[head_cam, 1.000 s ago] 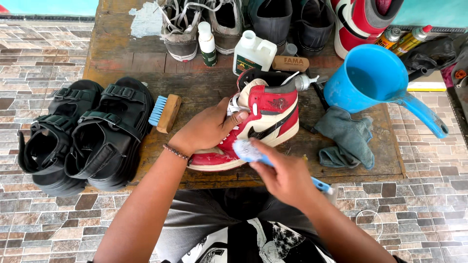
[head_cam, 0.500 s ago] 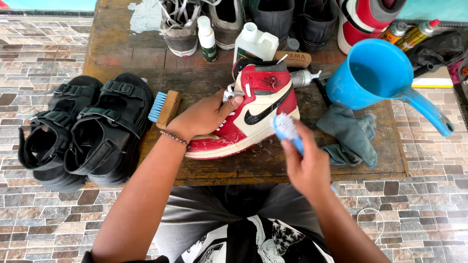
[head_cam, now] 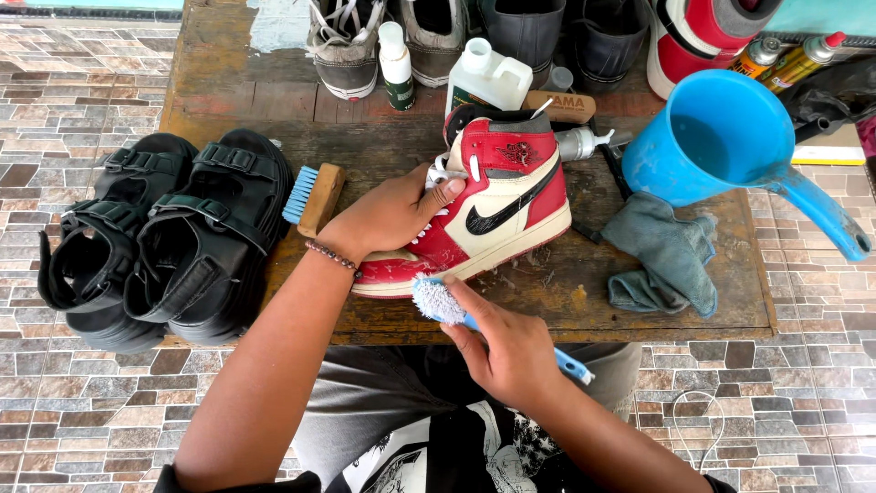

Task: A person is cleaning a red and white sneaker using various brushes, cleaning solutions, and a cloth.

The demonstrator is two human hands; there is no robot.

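Head view shows you mid-scrub: your left hand [head_cam: 388,217] clasps the sneaker [head_cam: 479,205] at table [head_cam: 228,82] centre, your right hand [head_cam: 506,351] at 6 o'clock closes round the brush [head_cam: 438,301], bristles on the sole edge, so next likely needs firm short strokes.

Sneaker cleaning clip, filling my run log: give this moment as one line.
left hand: steadies sneaker | right hand: holds brush at sole edge | table: wood, foam flecks | nearby: rag, scoop
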